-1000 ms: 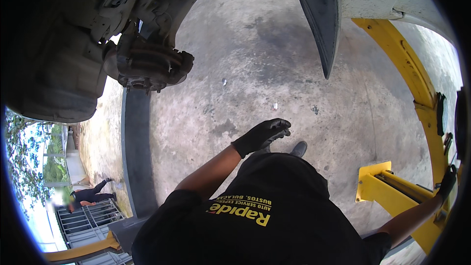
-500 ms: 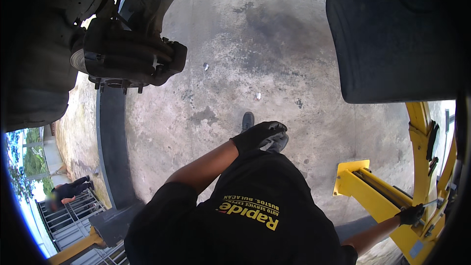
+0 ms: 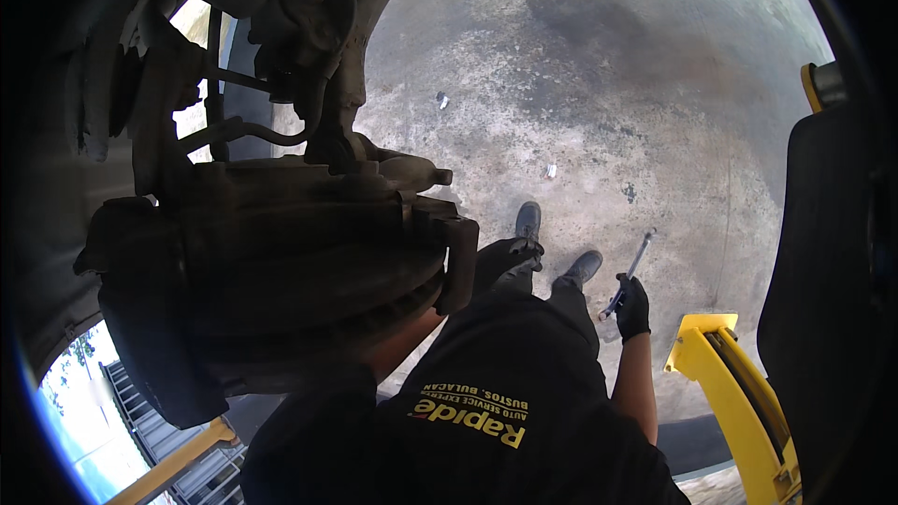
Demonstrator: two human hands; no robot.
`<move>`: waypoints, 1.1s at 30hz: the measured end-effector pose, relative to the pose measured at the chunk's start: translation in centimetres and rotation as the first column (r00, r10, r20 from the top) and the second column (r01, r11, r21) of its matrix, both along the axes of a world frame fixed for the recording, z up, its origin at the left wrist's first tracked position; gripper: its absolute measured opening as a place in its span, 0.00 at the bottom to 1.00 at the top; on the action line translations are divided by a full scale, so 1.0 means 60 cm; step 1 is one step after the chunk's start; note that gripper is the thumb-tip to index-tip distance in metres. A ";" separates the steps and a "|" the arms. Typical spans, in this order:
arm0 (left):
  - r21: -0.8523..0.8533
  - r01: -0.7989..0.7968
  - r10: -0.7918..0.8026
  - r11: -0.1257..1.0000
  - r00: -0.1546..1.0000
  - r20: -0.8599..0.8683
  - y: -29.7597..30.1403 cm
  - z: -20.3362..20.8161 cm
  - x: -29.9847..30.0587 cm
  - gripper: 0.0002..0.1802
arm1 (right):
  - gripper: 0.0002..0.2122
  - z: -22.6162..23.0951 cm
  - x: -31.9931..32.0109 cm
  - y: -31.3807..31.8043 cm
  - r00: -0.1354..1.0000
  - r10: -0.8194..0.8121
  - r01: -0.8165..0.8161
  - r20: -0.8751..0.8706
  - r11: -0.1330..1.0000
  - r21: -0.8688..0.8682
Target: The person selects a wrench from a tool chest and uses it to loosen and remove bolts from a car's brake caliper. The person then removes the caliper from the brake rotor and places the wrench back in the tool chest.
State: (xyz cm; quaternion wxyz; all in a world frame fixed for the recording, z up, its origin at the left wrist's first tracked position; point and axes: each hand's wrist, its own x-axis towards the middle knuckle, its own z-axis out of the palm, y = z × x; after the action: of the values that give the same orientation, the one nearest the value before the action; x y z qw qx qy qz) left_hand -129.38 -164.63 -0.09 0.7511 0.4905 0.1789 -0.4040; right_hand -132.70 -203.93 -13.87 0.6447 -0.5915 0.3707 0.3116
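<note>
My right hand (image 3: 633, 307), in a black glove, is closed around a long metal wrench (image 3: 639, 260) in front of my right leg. The wrench slants up and away, both ends sticking out past my fingers. My left hand (image 3: 502, 262), also gloved in black, hangs low with curled fingers near my left shoe. What it holds, if anything, does not show. Between my head and my left forearm sits a dark brake disc (image 3: 346, 313) with its caliper (image 3: 458, 257), covering part of that arm. Neither hand touches the brake parts.
Suspension parts and a hose (image 3: 271, 136) hang above the disc at upper left. A dark panel (image 3: 814, 252) stands close on the right. A yellow lift arm (image 3: 734, 383) reaches in at lower right. Small pale scraps (image 3: 551, 170) lie on the concrete floor (image 3: 524, 84).
My right hand has come from the yellow lift post to the front of my leg, now with the wrench in it. The brake assembly appears much nearer and larger, partly covering my left arm.
</note>
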 end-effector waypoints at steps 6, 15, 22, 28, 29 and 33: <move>0.088 -0.084 0.088 0.993 0.995 -0.043 0.083 0.034 -0.033 0.22 | 0.05 0.131 0.225 0.247 0.647 0.564 -0.447 0.513 0.826 -0.344; 0.211 -0.199 0.219 0.957 0.973 -0.077 0.145 0.115 -0.109 0.23 | 0.07 0.189 0.333 0.314 0.432 0.681 -0.625 0.592 0.699 -0.348; 0.359 -0.307 0.357 0.881 0.930 -0.083 0.204 0.244 -0.172 0.23 | 0.09 0.129 0.322 0.264 0.661 0.639 -0.678 0.393 0.734 -0.052; 0.467 -0.385 0.452 0.796 0.891 -0.035 0.255 0.386 -0.209 0.23 | 0.08 0.119 0.307 0.235 0.688 0.577 -0.623 0.441 0.781 -0.051; 0.479 -0.401 0.466 0.781 0.884 -0.019 0.260 0.412 -0.214 0.23 | 0.08 0.119 0.308 0.234 0.645 0.622 -0.638 0.445 0.758 -0.136; 0.541 -0.432 0.491 0.722 0.870 0.039 0.278 0.505 -0.229 0.24 | 0.09 0.139 0.321 0.241 0.761 0.514 -0.599 0.396 0.792 0.123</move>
State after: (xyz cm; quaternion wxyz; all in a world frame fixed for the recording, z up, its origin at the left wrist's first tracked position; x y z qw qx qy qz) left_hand -143.12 -147.97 30.19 0.6508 0.5967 0.4401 -0.1638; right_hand -113.43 -189.45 -5.52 0.6432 -0.6366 0.0182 0.4251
